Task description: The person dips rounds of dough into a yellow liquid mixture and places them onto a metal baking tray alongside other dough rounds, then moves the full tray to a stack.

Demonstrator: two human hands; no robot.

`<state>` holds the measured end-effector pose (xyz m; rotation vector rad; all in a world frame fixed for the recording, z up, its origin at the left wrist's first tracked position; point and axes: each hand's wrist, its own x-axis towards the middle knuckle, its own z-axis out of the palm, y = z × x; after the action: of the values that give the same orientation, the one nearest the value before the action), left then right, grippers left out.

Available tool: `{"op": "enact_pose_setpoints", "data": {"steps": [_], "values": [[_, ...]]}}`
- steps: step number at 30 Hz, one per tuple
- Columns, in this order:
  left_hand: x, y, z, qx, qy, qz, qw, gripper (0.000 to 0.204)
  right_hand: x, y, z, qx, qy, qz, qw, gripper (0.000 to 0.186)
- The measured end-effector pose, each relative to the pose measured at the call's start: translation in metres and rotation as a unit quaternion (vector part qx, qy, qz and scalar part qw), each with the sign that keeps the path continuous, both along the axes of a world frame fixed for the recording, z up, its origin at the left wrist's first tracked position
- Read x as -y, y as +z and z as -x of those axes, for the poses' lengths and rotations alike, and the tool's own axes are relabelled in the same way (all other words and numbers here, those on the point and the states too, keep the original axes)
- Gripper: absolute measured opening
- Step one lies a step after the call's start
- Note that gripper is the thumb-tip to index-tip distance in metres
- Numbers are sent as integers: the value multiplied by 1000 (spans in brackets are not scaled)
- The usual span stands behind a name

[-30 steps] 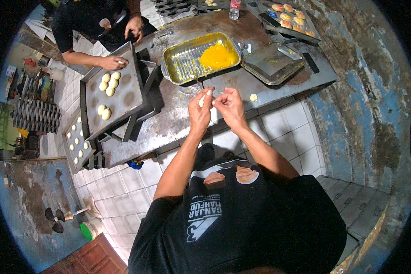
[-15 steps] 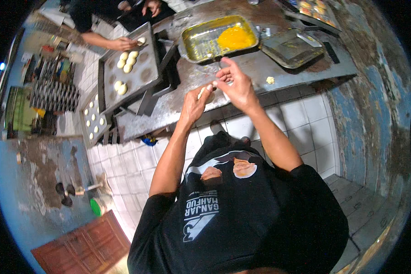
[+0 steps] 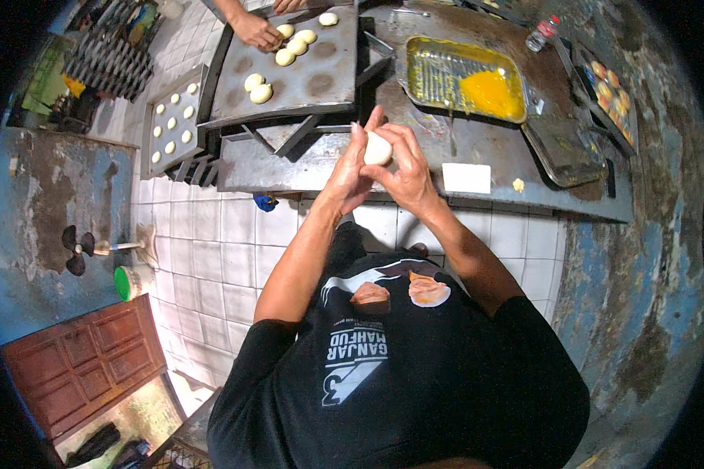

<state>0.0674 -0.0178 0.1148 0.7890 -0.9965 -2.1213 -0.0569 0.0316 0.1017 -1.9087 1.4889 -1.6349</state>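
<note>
Between my left hand (image 3: 350,173) and my right hand (image 3: 408,173) is a pale, round dough ball (image 3: 378,148), held at the near edge of the steel table (image 3: 285,164). My right fingers curve round the ball, and my left palm cups it from the other side. Just beyond them, a raised baking tray (image 3: 235,102) carries several dough balls (image 3: 261,91). At the right lie a white card (image 3: 466,178) and a small pale scrap of dough (image 3: 519,184). Behind these is a ridged pan (image 3: 422,70) with yellow paste.
A co-worker's hand (image 3: 260,31) works at the raised tray. A lower tray (image 3: 168,117) of dough balls sits left. Rightward stand a bottle (image 3: 541,35), a shallow pan (image 3: 547,156) and baked buns (image 3: 606,86). A fan (image 3: 78,248) and bucket (image 3: 129,281) are lower left.
The view has swung, bringing the raised tray nearer the middle. My hands have closed together round the dough, which now shows as a full ball. The co-worker's hand has moved along the tray.
</note>
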Motion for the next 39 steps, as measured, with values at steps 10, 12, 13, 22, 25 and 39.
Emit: {"op": "enact_pose_setpoints", "data": {"steps": [10, 12, 13, 22, 25, 39], "values": [[147, -20, -101, 66, 118, 59, 989, 54, 186, 10, -77, 358, 197, -486, 772, 34], [172, -46, -105, 45, 268, 146, 951, 57, 241, -15, -76, 38, 6, -376, 926, 47], [186, -41, -121, 55, 251, 140, 956, 61, 260, -14, -76, -44, -25, -353, 934, 49], [230, -57, -249, 168, 250, 162, 940, 33, 332, -120, -64, -414, 86, -249, 871, 59], [241, -52, -262, 217, 246, 165, 930, 31, 336, -131, -67, -428, 104, -233, 867, 66], [227, -39, -256, 150, 313, 141, 927, 30, 376, -110, -168, -131, -56, -374, 916, 44]]}}
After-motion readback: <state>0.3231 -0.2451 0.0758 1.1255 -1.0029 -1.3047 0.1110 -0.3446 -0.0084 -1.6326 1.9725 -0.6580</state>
